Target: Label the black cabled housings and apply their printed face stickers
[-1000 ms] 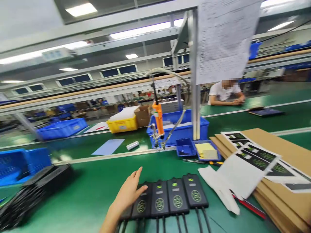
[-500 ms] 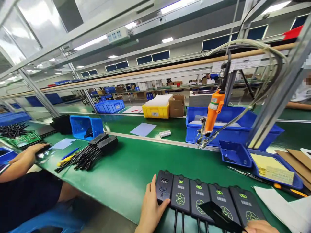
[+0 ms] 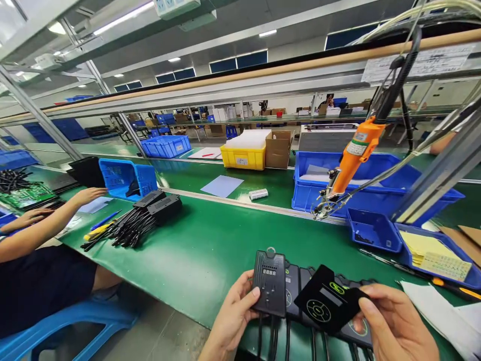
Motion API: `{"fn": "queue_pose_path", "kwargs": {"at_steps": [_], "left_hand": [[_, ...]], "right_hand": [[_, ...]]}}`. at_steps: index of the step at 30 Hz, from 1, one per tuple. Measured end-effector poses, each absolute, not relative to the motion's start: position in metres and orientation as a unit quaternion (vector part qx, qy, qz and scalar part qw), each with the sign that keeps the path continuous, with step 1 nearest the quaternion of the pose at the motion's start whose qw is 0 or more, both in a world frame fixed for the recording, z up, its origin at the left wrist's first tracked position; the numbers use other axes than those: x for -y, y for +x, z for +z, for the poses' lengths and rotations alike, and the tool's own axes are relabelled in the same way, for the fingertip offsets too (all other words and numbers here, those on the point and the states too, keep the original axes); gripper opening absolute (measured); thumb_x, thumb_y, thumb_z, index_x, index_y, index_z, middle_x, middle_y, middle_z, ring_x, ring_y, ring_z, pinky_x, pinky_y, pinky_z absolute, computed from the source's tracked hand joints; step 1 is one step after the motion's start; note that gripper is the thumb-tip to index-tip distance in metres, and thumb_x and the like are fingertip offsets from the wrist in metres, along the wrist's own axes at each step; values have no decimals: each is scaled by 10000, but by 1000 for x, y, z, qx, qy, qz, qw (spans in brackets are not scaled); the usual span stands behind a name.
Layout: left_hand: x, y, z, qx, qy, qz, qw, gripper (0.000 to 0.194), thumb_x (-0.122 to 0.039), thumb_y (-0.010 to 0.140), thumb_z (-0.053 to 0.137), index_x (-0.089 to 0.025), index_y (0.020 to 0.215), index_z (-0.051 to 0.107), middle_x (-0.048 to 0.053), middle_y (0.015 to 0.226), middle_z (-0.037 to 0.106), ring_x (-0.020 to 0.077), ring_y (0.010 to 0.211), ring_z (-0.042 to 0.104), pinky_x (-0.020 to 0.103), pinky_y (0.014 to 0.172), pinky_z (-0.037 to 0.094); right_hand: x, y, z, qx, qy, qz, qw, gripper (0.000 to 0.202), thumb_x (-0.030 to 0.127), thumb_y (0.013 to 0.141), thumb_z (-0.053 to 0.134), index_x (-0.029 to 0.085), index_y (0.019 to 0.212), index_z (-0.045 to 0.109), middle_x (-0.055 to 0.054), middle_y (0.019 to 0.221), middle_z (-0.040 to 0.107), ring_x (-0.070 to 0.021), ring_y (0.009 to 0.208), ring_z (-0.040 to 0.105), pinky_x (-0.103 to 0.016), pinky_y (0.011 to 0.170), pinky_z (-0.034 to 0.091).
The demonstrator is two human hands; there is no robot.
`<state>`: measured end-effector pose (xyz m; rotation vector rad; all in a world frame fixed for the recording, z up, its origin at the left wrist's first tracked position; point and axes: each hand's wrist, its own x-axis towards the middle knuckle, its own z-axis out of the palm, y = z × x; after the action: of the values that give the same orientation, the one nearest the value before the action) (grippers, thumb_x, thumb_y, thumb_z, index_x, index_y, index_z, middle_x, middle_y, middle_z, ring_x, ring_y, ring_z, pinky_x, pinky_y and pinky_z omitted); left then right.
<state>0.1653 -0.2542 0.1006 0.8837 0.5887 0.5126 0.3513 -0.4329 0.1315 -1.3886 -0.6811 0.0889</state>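
My left hand (image 3: 240, 311) grips a black controller (image 3: 269, 283) by its left side, thumb on its front; a small digital display shows on it and there is no printed panel. Between the fingers and thumb of my right hand (image 3: 394, 321) is a black panel sticker (image 3: 323, 301) with green markings and a display window, tilted just right of the held controller. Behind the sticker, other black controllers (image 3: 293, 288) with green-marked faces lie in a row on the green bench (image 3: 210, 250), partly covered. Black cables hang down from the controllers.
An orange screwdriver (image 3: 358, 150) hangs over blue bins (image 3: 376, 230). Yellow labels (image 3: 432, 250), a pen and white sheets lie at right. Cabled black boxes (image 3: 161, 208), a blue basket (image 3: 128, 178) and another person's arms (image 3: 48, 225) are at left. A yellow bin (image 3: 243, 156) stands behind.
My left hand has lifted the leftmost controller in front of the row. My right hand has brought the sticker up and closer to it, its printed face now showing. The other person's arm has reached forward.
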Motion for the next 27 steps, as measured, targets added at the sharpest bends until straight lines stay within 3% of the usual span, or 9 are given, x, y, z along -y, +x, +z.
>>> {"fn": "queue_pose_path", "kwargs": {"at_steps": [4, 8, 12, 16, 27], "left_hand": [[284, 179, 106, -205, 376, 195, 882, 610, -374, 743, 844, -227, 1239, 522, 42, 928, 699, 141, 762, 658, 269, 698, 520], [302, 187, 108, -146, 360, 160, 908, 753, -173, 633, 858, -216, 1292, 498, 25, 929, 683, 95, 717, 626, 215, 679, 453], [310, 188, 116, -127, 356, 137, 915, 812, -21, 541, 706, -201, 1306, 504, 51, 992, 686, 105, 764, 625, 195, 626, 380], [312, 186, 124, -143, 350, 116, 918, 864, -3, 505, 624, -187, 1337, 479, 60, 1016, 676, 130, 796, 633, 205, 593, 346], [315, 184, 126, -150, 338, 116, 922, 853, -6, 526, 636, -198, 1338, 459, 53, 1016, 661, 131, 812, 625, 219, 616, 357]], "right_hand": [[424, 361, 130, 291, -624, 124, 715, 277, 415, 812, 765, 249, 992, 634, 7, 756, 578, -117, 492, 548, -221, 441, 487], [416, 358, 130, 280, -630, 184, 701, 271, 439, 821, 757, 243, 973, 646, 8, 759, 576, -106, 506, 526, -208, 431, 464], [417, 355, 129, 278, -644, 196, 686, 260, 454, 829, 750, 249, 944, 639, 21, 741, 571, -87, 486, 509, -184, 418, 444], [419, 353, 129, 280, -652, 198, 677, 249, 455, 839, 743, 261, 952, 636, 24, 749, 567, -81, 489, 509, -172, 413, 436], [419, 350, 132, 286, -660, 184, 669, 225, 431, 849, 734, 255, 956, 644, 22, 784, 572, -72, 476, 497, -173, 398, 437]]}}
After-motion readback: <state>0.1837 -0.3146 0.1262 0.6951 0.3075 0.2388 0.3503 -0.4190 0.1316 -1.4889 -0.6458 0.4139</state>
